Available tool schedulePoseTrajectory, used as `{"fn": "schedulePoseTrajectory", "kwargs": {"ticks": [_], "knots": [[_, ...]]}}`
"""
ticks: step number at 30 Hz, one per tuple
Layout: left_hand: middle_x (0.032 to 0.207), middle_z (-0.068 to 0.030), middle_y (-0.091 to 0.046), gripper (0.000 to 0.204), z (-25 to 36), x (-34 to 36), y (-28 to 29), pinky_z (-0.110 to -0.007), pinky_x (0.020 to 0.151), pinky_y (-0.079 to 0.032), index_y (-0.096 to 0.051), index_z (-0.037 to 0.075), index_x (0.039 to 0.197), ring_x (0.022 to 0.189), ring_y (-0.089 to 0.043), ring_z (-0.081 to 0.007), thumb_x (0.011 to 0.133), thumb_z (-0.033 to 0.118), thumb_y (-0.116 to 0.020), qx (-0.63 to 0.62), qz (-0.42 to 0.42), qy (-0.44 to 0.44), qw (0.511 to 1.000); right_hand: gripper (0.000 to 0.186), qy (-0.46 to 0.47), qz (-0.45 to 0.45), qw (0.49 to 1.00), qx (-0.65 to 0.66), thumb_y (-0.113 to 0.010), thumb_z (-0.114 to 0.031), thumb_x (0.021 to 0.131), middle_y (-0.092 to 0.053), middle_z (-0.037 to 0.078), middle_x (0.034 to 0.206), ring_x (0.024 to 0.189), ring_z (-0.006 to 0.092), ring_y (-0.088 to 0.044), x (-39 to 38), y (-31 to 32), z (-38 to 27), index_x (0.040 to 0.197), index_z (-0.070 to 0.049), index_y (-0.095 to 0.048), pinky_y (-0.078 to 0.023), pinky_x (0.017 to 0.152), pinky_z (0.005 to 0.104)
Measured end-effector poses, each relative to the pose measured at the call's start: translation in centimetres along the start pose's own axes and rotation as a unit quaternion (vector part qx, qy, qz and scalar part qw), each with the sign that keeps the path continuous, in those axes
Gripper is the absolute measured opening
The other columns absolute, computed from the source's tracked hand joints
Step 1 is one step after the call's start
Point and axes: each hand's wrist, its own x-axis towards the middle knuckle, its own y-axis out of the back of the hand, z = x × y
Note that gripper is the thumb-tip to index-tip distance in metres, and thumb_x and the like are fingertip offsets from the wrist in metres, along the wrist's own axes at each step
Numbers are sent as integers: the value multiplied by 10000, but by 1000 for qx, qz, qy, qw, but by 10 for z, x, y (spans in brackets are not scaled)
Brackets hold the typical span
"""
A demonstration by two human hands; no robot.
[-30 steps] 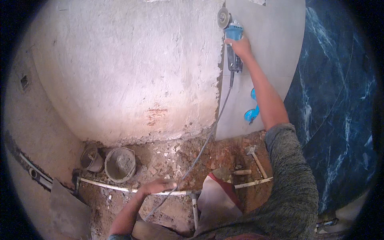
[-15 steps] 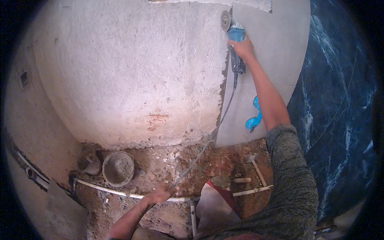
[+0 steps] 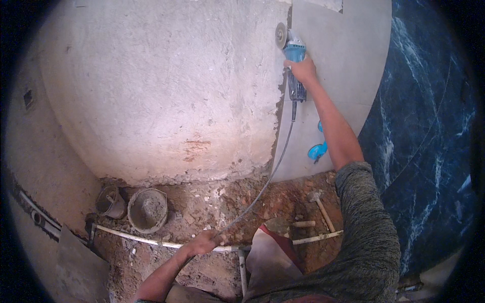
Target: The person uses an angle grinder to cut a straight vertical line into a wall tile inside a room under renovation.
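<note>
My right hand is wrapped round the body of a blue and black angle grinder, held upright at the upper right of the wall. Its round cutting disc lies over the left edge of the grey wall tile, beside the rough white plaster. The grey power cord hangs from the grinder's lower end and curves down to my left hand, which is closed on it low over the dirt floor. Partly behind my right forearm, a blue suction lifter sits on the lower tile.
Two mortar buckets stand on the dirt at the wall's foot, left. A white pipe runs across the floor. A hammer and a trowel lie at right. Blue marbled panels cover the right wall.
My right hand and the grinder have moved a little down and to the left along the tile edge. The cord hangs slacker in a wider curve. My left hand has barely moved.
</note>
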Motion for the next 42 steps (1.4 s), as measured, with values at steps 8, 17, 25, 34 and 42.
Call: {"fn": "schedulePoseTrajectory", "kwargs": {"ticks": [8,17,25,34,42], "knots": [[958,-210,-650,598,-17,8,-5,-432,873,-447,-627,-1,1039,959,-600,-329,933,554,-430,10,12,-15,1000,667,-16,17,1000,-15,-776,-339,629,-624,234,1117,1049,344,-608,1,0,-2,1144,37,-578,-466,911,406],[1035,-294,-596,575,-24,16,-8,-466,907,-423,-627,-2,1049,1031,-554,-438,954,515,-393,54,10,-17,998,669,-21,10,999,-25,-774,-350,640,-628,237,1111,1037,349,-614,-3,-2,-4,1139,54,-584,-475,896,403],[1034,-295,-595,572,-27,10,-7,-467,925,-415,-628,-13,1025,1042,-549,-435,955,504,-393,29,18,-20,999,649,-19,20,1000,-9,-770,-355,629,-637,239,1081,1014,344,-623,-8,-6,-8,1099,61,-603,-484,865,398],[1006,-292,-608,563,-3,1,1,-459,891,-428,-627,-23,1022,1019,-572,-420,954,490,-405,3,23,-23,999,613,9,53,998,-34,-761,-339,629,-654,227,1034,958,339,-644,8,-14,8,1075,56,-616,-494,828,400],[987,-303,-608,602,-31,19,-9,-472,894,-423,-613,-46,1023,1006,-575,-434,951,513,-402,25,16,-32,999,688,11,54,998,-31,-765,-348,626,-641,230,1079,1004,334,-631,5,-15,2,1147,59,-575,-489,854,395]]}}
